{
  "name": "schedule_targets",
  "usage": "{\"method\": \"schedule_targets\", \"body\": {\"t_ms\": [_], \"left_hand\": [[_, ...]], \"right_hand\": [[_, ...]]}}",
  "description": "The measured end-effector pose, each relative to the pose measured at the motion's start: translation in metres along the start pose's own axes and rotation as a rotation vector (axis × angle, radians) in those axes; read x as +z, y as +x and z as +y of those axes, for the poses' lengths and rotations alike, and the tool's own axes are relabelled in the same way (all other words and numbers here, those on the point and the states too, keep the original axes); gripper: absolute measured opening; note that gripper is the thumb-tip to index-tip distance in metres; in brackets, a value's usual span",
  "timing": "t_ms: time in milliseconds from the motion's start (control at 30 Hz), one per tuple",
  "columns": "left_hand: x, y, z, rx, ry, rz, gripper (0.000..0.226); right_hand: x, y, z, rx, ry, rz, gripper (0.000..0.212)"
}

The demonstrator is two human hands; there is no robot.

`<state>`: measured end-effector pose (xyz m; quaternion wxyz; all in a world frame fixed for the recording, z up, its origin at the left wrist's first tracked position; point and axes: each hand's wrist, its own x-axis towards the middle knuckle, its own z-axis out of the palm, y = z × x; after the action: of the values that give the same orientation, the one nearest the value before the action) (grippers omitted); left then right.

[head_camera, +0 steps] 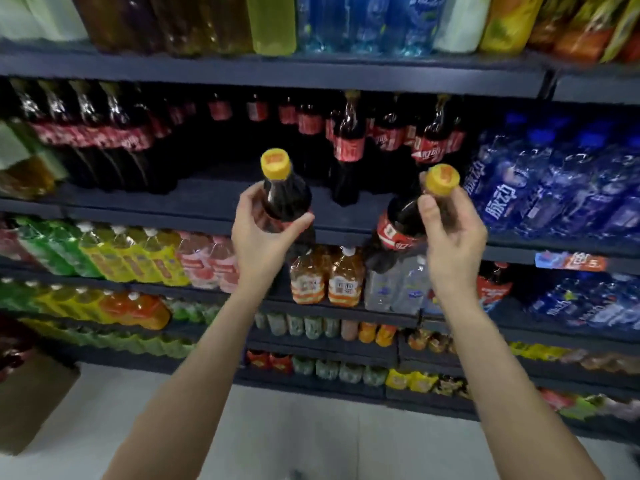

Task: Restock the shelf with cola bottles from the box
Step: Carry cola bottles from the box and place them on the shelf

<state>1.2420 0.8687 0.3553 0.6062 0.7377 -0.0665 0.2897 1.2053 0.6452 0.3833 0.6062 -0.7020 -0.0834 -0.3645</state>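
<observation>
My left hand (263, 233) grips a cola bottle (282, 195) with a yellow cap, held upright in front of the cola shelf (221, 206). My right hand (450, 233) holds a second yellow-capped cola bottle (401, 220) by its neck, tilted a little to the right. Both bottles hover just before the shelf's front edge. Behind them a gap in the shelf shows between a row of cola bottles (104, 133) at the left and more cola bottles (349, 150) standing at the right. A brown cardboard box (31, 400) stands on the floor at the lower left.
Blue water bottles (554, 188) fill the same shelf to the right. The shelf above carries mixed drinks (273, 26). Lower shelves hold green, yellow and orange drinks (131, 258). A pale floor (242, 427) lies below.
</observation>
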Motion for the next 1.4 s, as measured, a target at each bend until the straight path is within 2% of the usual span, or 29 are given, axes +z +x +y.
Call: {"method": "schedule_targets", "body": {"t_ms": [200,333,467,567,700,833,933,1033,1267,1400], "left_hand": [[0.037,0.085,-0.043,-0.045,-0.066,-0.034,0.067],[0.056,0.112,-0.067,-0.053,-0.062,-0.045,0.068],[0.075,0.137,-0.081,-0.05,-0.022,-0.066,0.082],[0.087,0.153,-0.087,-0.043,-0.014,-0.082,0.08],[0.097,0.163,-0.093,-0.046,0.007,-0.079,0.085],[0.1,0.159,-0.106,0.018,0.075,-0.199,0.09],[0.102,0.154,-0.117,0.023,0.122,-0.239,0.09],[0.103,0.153,-0.124,0.048,0.181,-0.233,0.091],[0.115,0.181,-0.127,-0.021,0.188,-0.179,0.089],[0.116,0.192,-0.134,-0.037,0.145,-0.205,0.088]], "right_hand": [[0.054,0.053,0.025,-0.035,-0.097,0.152,0.028],[0.071,0.08,0.043,-0.012,-0.142,0.141,0.027],[0.083,0.101,0.056,0.002,-0.183,0.123,0.032],[0.085,0.114,0.066,0.013,-0.233,0.094,0.034],[0.088,0.111,0.082,0.051,-0.312,-0.007,0.057],[0.091,0.09,0.107,0.054,-0.325,-0.061,0.087],[0.09,0.081,0.12,0.095,-0.339,-0.01,0.098],[0.087,0.076,0.124,0.14,-0.47,0.008,0.109],[0.102,0.103,0.132,0.182,-0.489,0.081,0.103],[0.103,0.107,0.136,0.166,-0.507,0.121,0.099]]}}
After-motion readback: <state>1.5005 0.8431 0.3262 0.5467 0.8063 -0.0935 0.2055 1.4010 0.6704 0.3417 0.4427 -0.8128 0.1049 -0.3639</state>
